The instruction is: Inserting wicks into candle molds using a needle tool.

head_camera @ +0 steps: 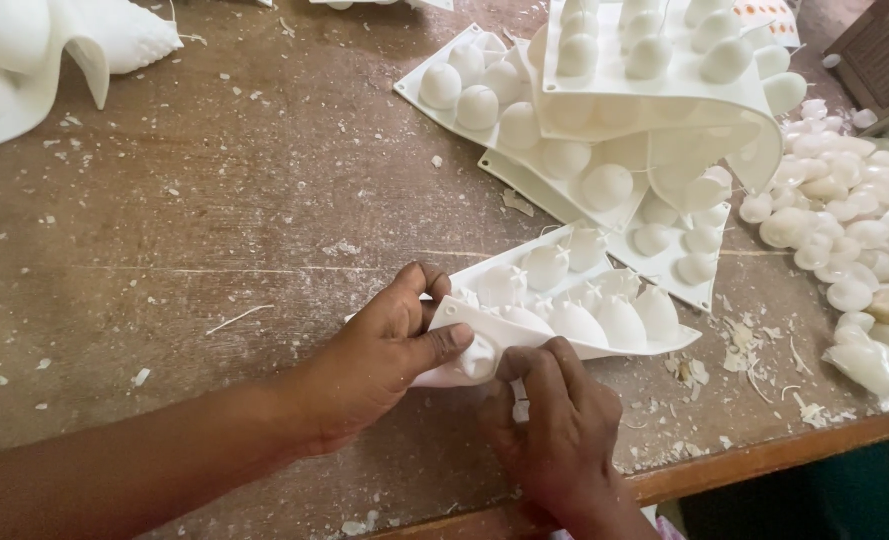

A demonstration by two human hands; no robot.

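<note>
A white flexible mould [575, 310] with several egg-shaped bulges lies near the front edge of a worn wooden table [215, 230]. My left hand [385, 350] grips its near-left corner, thumb pressed on top. My right hand [555, 420] comes from below, fingers pinching the same corner's underside beside one bulge. The mould's corner is bent up between both hands.
Several more white moulds [605, 130] are stacked at the back right, one curled over. A heap of white egg-shaped pieces [855, 220] lies at the right edge. Another white mould [35, 50] sits at the far left. Wax flakes litter the table.
</note>
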